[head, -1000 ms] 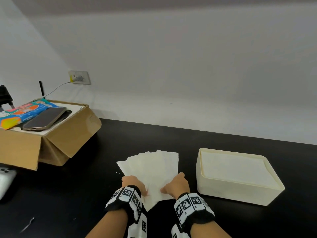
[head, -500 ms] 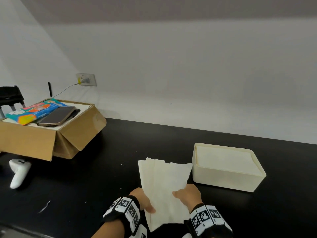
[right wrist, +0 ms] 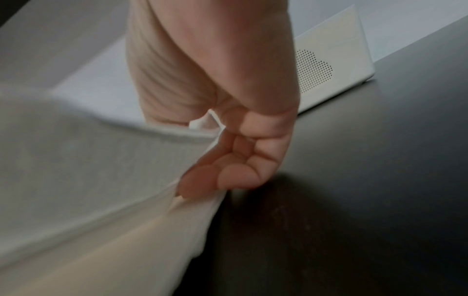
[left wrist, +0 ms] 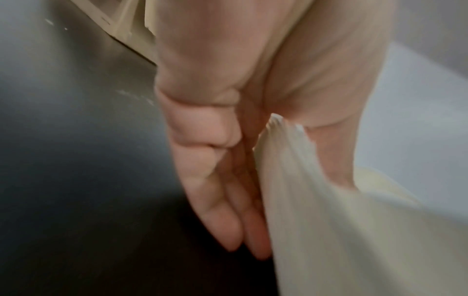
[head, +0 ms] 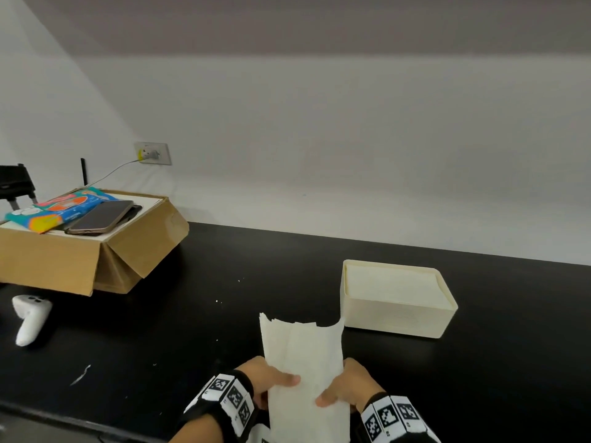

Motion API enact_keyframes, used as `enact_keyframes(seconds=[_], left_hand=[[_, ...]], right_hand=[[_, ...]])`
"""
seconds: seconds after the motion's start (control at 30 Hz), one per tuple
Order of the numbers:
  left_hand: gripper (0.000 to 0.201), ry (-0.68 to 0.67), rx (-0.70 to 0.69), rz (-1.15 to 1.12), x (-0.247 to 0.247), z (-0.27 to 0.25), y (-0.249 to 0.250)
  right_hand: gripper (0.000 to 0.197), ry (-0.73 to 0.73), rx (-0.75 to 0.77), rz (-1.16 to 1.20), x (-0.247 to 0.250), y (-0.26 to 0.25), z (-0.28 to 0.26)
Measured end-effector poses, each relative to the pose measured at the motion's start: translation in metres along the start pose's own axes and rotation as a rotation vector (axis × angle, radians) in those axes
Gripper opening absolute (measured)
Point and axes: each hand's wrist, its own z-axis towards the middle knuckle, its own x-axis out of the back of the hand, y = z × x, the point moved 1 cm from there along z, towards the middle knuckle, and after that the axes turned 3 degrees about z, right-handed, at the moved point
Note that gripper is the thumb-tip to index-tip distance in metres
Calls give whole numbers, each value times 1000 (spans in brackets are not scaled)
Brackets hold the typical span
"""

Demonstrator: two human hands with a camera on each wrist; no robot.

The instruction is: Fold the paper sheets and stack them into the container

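Now I'm pinching the paper sheets (head: pixel 302 356) off the surface (head: pixel 198 314) with left hand (head: pixel 268 377) and right hand (head: pixel 347 386), keeping edges squared before creasing; container (head: pixel 396 318) is waiting at two o'clock

Both hands (head: pixel 271 377) gripping paper sheets (head: pixel 303 356), container (head: pixel 396 318) beside

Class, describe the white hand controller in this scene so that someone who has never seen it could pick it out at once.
Start at the black table and go to its far left, where a cardboard box stands. On the table just in front of that box lies the white controller, alone. It is the only curved, handle-shaped white thing there; the other pale items are flat paper or a rectangular container.
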Motion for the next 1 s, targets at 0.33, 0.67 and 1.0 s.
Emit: enact_keyframes(seconds=[0.33, 0.67, 1.0], left_hand=[[27, 59, -23, -189, -11, -5, -5], [36, 81, -55, -180, -14, 4, -1], [38, 198, -291, -298, -26, -1, 10]], right_hand=[[13, 316, 101, 114, 4, 11, -12], [26, 211, 54, 94, -5, 4, -4], [55, 119, 112, 393, 5, 13, -21]])
